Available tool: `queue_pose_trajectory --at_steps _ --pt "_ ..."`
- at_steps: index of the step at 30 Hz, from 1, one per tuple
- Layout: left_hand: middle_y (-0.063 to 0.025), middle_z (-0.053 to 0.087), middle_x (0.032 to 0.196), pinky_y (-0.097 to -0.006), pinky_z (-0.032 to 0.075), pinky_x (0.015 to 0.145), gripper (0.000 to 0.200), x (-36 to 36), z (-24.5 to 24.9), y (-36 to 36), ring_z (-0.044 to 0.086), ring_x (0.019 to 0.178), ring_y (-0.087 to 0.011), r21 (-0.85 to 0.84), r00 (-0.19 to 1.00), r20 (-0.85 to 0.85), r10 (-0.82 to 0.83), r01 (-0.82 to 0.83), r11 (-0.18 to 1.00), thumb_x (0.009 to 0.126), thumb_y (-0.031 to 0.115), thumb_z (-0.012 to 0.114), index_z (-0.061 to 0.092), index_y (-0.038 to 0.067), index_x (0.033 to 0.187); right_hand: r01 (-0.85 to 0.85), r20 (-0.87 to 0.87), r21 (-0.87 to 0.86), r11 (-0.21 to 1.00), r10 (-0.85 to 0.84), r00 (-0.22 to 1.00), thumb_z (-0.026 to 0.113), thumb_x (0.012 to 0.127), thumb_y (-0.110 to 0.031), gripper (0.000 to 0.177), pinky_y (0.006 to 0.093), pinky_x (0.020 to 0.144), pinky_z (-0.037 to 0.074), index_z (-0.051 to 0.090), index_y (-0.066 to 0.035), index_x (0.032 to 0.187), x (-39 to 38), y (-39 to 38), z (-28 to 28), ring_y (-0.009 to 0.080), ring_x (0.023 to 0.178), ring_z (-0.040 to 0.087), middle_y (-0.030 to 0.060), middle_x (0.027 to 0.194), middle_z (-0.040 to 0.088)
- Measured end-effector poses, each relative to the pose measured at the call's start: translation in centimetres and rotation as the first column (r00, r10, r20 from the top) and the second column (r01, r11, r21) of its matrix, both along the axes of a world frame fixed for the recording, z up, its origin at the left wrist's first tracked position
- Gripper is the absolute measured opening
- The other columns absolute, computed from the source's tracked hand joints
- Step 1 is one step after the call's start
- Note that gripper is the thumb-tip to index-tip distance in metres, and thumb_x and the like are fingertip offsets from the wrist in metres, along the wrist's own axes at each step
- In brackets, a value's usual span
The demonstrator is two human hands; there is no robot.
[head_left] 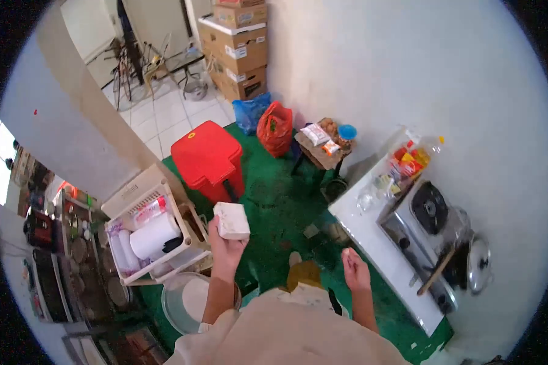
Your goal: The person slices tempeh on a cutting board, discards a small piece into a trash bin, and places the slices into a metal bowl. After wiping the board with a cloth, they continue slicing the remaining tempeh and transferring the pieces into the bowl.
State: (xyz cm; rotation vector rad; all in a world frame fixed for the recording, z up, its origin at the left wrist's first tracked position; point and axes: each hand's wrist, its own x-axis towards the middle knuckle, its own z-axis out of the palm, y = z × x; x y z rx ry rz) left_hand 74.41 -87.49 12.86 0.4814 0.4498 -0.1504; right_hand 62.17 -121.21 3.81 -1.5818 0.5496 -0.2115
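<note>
My left hand (226,250) is closed around a small whitish box-like block (232,221) with faint marks on its top. It holds the block up over the green floor, just right of a cream plastic rack (175,225). My right hand (356,269) is raised near the edge of a white counter (371,216), touching nothing around it. Its fingers are curled together, and whatever may be between them is too small to name.
A red lidded bin (207,157) stands ahead, with a red bag (275,131) and a small table (315,154) beyond. A gas stove (408,228), a pan lid (479,264) and a wooden-handled utensil (438,270) are at right. A clear tub (175,303) is lower left.
</note>
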Motion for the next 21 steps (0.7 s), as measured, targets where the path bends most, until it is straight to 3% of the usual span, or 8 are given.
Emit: queue_pose_trajectory --at_steps 1,2,6,11,13,16,19,21 --pt "-0.0069 0.063 0.098 -0.0325 0.048 0.059 0.043 1.1 0.1 0.1 0.061 0.08 -0.0198 -0.025 0.999 0.014 0.051 -0.051 0.998 0.084 0.046 0.049 0.054 0.014 0.113 0.041 0.002 0.483 0.875 -0.048 0.999 0.051 0.081 0.006 0.03 0.0285 0.09 0.048 0.048 0.012 0.111 3.5 -0.3 0.6 0.0223 0.098 0.056 0.0151 0.102 0.057" --pt "-0.0083 0.063 0.097 -0.0334 0.049 0.058 0.044 2.6 0.5 0.3 0.061 0.078 -0.0205 -0.046 0.994 0.038 0.099 -0.097 0.994 0.084 0.045 0.048 0.054 0.013 0.114 0.071 -0.024 0.848 0.526 -0.096 0.995 0.049 0.081 0.007 0.028 0.0258 0.088 0.049 0.05 0.01 0.109 7.4 -0.3 1.1 0.0196 0.097 0.057 0.0132 0.099 0.057" --pt "-0.0086 0.063 0.098 -0.0334 0.049 0.056 0.044 7.0 1.4 1.3 0.062 0.079 -0.021 0.01 0.984 0.03 0.178 -0.179 0.984 0.084 0.045 0.047 0.054 0.013 0.114 -0.078 0.015 0.805 0.588 0.111 0.994 0.051 0.084 -0.001 0.025 0.0329 0.093 0.045 0.052 0.009 0.107 21.3 1.3 3.0 0.0263 0.097 0.057 0.0163 0.103 0.058" --pt "-0.0101 0.063 0.1 -0.0344 0.051 0.061 0.045 13.8 0.6 4.8 0.062 0.081 -0.0228 -0.001 0.93 0.078 0.359 -0.36 0.933 0.084 0.045 0.046 0.053 0.014 0.116 -0.305 0.174 0.843 0.443 0.312 0.934 0.05 0.084 0.003 0.024 0.0282 0.089 0.049 0.053 0.008 0.106 37.3 6.0 5.5 0.0238 0.096 0.059 0.0159 0.103 0.059" --pt "-0.0099 0.063 0.099 -0.0342 0.052 0.061 0.045 17.1 0.2 6.2 0.063 0.08 -0.0226 0.029 0.9 0.046 0.434 -0.436 0.9 0.084 0.045 0.045 0.053 0.014 0.116 -0.293 0.153 0.854 0.43 0.33 0.932 0.05 0.083 0.003 0.023 0.0285 0.088 0.049 0.053 0.008 0.105 42.7 8.2 4.8 0.0241 0.096 0.059 0.0166 0.101 0.059" --pt "-0.0082 0.063 0.099 -0.0348 0.052 0.061 0.044 22.9 0.4 9.1 0.062 0.082 -0.0215 -0.001 0.879 0.173 0.445 -0.452 0.892 0.085 0.045 0.045 0.054 0.014 0.115 -0.262 0.105 0.857 0.444 0.347 0.932 0.051 0.082 0.003 0.023 0.0287 0.086 0.051 0.053 0.008 0.104 50.0 11.6 3.7 0.0247 0.094 0.06 0.0179 0.101 0.059" --pt "-0.0065 0.062 0.094 -0.0353 0.051 0.058 0.043 28.9 2.0 11.4 0.062 0.079 -0.0221 0.04 0.768 0.023 0.64 -0.64 0.767 0.084 0.045 0.047 0.055 0.011 0.109 -0.249 0.064 0.878 0.409 0.415 0.907 0.05 0.083 0.003 0.022 0.0282 0.085 0.052 0.052 0.009 0.104 56.0 14.4 2.6 0.0255 0.095 0.059 0.018 0.101 0.058" --pt "-0.0067 0.062 0.095 -0.0356 0.051 0.059 0.043 32.1 2.1 13.4 0.061 0.08 -0.0224 0.049 0.756 0.037 0.653 -0.655 0.754 0.084 0.045 0.046 0.055 0.011 0.11 -0.228 0.032 0.882 0.412 0.432 0.901 0.05 0.083 0.003 0.021 0.0281 0.085 0.052 0.053 0.009 0.103 59.8 15.5 2.8 0.0252 0.095 0.059 0.0176 0.101 0.058"
